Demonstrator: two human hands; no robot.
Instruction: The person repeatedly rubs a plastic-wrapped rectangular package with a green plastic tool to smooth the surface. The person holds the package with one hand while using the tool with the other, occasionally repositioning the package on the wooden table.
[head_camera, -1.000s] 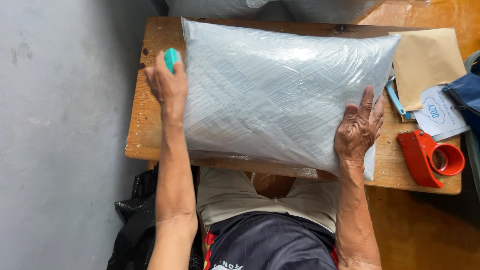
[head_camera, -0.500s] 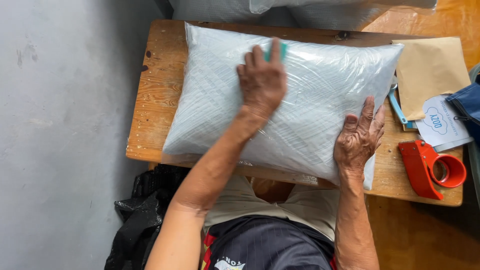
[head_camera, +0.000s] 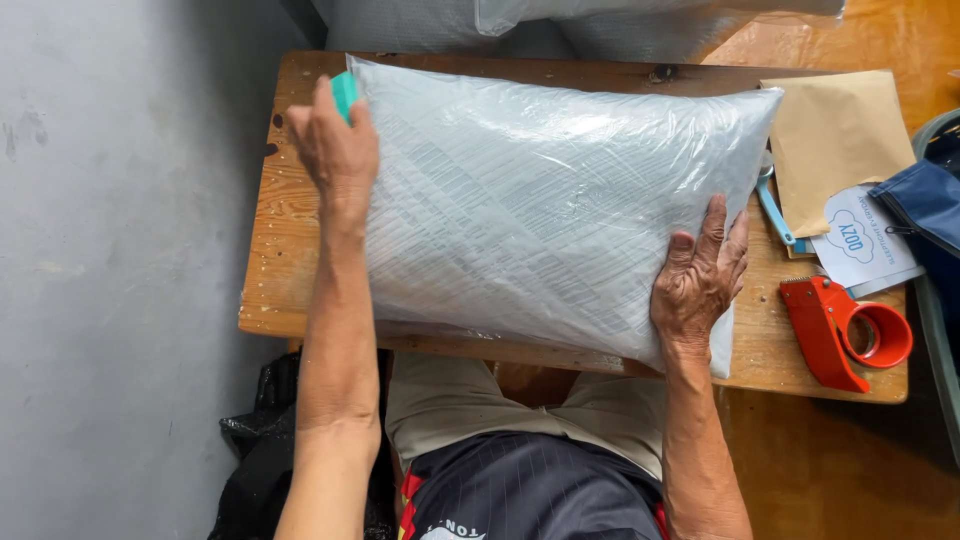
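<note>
Head view, looking straight down. A wooden table (head_camera: 300, 290) fills the middle of the frame, with grey floor to its left and orange floor to its right. Lying across nearly the whole tabletop is a large plastic-wrapped pillow (head_camera: 540, 210), its long axis running left to right in front of the person; its near edge overhangs the table's front edge slightly, above the lap.

Both hands are on the pillow, one at each end. The left hand (head_camera: 335, 150) sits at the far left corner, fingers curled around a small teal object (head_camera: 344, 95); only its tip shows, so what it is cannot be told. The right hand (head_camera: 702, 280) lies flat on the near right corner, fingers spread and pressing down into the wrapping. The pillow thus lies between the hands, reaching away from the body; the right hand is nearer the body, the left is stretched further out.

Right of the pillow, on the table: a tan paper envelope (head_camera: 835, 140), a white printed card (head_camera: 860, 240) just beside a blue bag (head_camera: 930, 210), and a red tape dispenser (head_camera: 845, 330) near the front edge. A black plastic bag (head_camera: 255, 450) lies on the floor under the table's left end.
</note>
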